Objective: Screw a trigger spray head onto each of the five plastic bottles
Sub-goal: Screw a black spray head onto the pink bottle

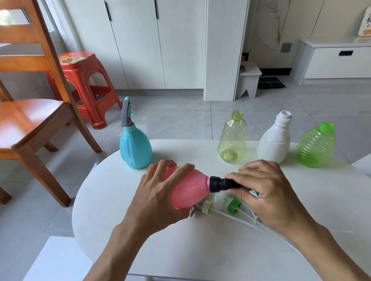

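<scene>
At the far left of the white counter [110, 217] stands the blue bottle [135, 150], its spray head already on. Next, the left hand [156, 196] wraps curled fingers round the pink bottle [190, 186], held on its side above the counter. Its black collar [215, 184] sits at the neck, where the right hand [263, 189] closes its fingers round the black spray head [232, 182]. A tilted start could cross the thread, and the soft bottle may twist in the grip. Loose spray heads [223, 205] lie beneath. Rightward wait the yellow-green bottle [232, 138], white bottle [273, 140] and green ribbed bottle [316, 146], easily knocked by an elbow.
</scene>
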The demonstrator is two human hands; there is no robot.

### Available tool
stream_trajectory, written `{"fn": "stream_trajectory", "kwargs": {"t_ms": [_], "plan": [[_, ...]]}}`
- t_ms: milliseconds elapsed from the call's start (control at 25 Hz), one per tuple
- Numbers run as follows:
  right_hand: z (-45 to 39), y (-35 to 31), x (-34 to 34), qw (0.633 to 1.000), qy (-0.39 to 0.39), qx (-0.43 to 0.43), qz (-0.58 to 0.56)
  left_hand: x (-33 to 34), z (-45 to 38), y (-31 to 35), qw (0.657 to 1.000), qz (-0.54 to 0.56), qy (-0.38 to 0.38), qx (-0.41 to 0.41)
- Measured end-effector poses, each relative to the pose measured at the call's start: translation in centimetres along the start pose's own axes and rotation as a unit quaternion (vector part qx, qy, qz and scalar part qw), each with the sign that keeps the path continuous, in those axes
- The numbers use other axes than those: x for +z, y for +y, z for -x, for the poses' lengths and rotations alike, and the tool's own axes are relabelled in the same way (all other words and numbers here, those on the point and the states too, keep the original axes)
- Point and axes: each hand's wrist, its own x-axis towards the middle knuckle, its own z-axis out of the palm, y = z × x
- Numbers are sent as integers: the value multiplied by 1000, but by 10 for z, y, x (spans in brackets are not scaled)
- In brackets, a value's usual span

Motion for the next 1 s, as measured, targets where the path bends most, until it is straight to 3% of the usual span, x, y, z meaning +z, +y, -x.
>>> {"fn": "stream_trajectory", "kwargs": {"t_ms": [80, 200, 320, 440, 480, 640, 720, 800, 880, 1000], "plan": [[1, -5, -2, 977, -55, 139, -149, 1, 1, -1, 1000, -21, 9, 10], [1, -13, -4, 851, -111, 305, -412, 1, -1, 0, 999, -27, 24, 19], [-3, -15, -6, 756, -94, 400, -510, 2, 0, 1, 999, -14, 25, 33], [-2, -11, -10, 690, -133, 439, -560, 3, -1, 0, 1000, 14, 26, 9], [-3, -11, -12, 694, -145, 426, -563, 2, -2, -1, 999, 23, 29, 0], [-3, -18, -6, 801, -116, 394, -435, 2, -4, 4, 999, 31, 22, 4], [-1, -18, 0, 806, -121, 425, -393, 3, -3, 5, 1000, 11, 14, 13], [-1, -19, 1, 779, -138, 472, -390, 4, -3, 3, 1000, -5, 12, 19], [-3, -22, 1, 719, -146, 526, -430, 5, -2, 2, 999, -24, 19, 26], [-5, -28, 3, 558, -171, 601, -547, 8, -2, 1, 998, -49, 21, 24]]}}
